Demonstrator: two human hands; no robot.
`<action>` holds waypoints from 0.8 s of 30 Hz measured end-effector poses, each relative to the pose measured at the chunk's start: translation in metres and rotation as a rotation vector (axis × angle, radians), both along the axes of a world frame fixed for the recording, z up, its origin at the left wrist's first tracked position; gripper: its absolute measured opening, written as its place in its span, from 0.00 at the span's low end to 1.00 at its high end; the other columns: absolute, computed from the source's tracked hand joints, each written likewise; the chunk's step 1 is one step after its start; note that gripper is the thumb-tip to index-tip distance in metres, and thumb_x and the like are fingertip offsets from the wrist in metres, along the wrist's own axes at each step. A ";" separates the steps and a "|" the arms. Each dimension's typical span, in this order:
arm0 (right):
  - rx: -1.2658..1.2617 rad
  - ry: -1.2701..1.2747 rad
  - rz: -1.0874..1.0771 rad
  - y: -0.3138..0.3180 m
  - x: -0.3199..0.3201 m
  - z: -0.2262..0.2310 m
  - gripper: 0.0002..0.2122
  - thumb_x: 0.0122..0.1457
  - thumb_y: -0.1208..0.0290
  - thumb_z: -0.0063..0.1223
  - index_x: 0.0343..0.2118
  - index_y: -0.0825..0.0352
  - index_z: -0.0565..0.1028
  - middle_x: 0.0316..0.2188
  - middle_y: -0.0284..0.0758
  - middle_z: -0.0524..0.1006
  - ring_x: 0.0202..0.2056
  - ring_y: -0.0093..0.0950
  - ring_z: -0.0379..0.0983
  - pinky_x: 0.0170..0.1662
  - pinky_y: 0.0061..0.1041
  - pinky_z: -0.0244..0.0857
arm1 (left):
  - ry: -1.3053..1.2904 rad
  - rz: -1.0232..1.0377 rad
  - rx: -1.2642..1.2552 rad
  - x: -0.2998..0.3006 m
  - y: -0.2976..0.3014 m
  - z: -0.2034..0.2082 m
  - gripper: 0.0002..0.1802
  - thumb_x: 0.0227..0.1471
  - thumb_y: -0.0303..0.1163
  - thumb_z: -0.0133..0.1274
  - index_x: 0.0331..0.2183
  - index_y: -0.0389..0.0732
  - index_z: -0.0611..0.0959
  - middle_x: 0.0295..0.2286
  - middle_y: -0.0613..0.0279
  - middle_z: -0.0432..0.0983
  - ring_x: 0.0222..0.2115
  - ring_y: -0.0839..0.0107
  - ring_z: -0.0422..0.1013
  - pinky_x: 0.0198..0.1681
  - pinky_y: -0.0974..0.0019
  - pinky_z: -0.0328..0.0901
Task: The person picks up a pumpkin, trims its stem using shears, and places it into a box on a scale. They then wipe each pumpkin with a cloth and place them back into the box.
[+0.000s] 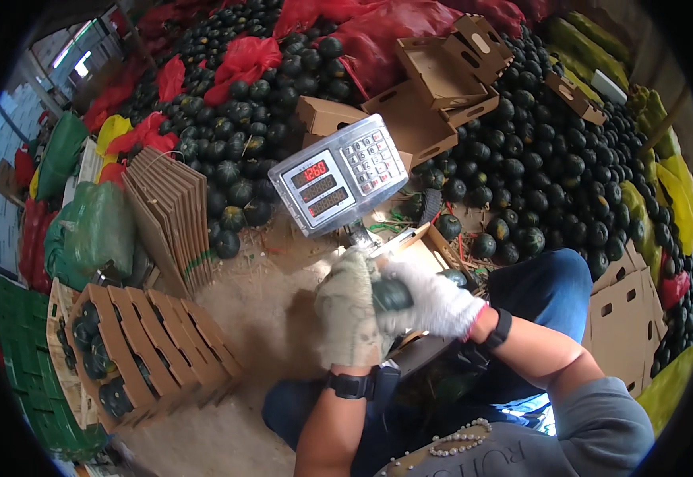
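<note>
A dark green squash sits between my two gloved hands, above the scale. My left hand, in a stained pale glove, is closed against its left side. Wrapped over its right side is my right hand, in a white knitted glove; its fingertips are partly hidden. Just beyond the hands lies an open cardboard box, with another green squash showing beside my right hand. A scale display with keypad and lit red digits stands right behind the box.
Heaps of dark green squashes spread across the back and right. Empty cartons lie behind the display. Flattened cardboard leans at left, near stacked filled boxes on a pallet. Red sacks and flat cartons border the area.
</note>
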State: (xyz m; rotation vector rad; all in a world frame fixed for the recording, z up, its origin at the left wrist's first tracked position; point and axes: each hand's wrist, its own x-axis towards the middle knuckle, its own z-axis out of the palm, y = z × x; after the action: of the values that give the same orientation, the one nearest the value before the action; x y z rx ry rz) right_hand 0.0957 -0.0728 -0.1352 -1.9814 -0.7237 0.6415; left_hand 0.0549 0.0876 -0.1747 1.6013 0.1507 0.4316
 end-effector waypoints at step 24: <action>-0.729 -0.435 -0.213 -0.085 0.021 -0.179 0.26 0.54 0.63 0.63 0.57 0.54 0.75 0.51 0.44 0.75 0.54 0.48 0.72 0.54 0.48 0.70 | 0.172 -0.061 -0.057 -0.034 0.026 -0.014 0.26 0.51 0.30 0.60 0.51 0.36 0.71 0.40 0.65 0.75 0.38 0.75 0.73 0.46 0.69 0.69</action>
State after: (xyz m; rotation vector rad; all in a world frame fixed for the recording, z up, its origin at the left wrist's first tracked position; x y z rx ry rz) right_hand 0.1163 -0.1581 -0.3137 -2.8841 -0.5535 0.3654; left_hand 0.0205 0.1136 -0.1887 1.5823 0.2422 0.2405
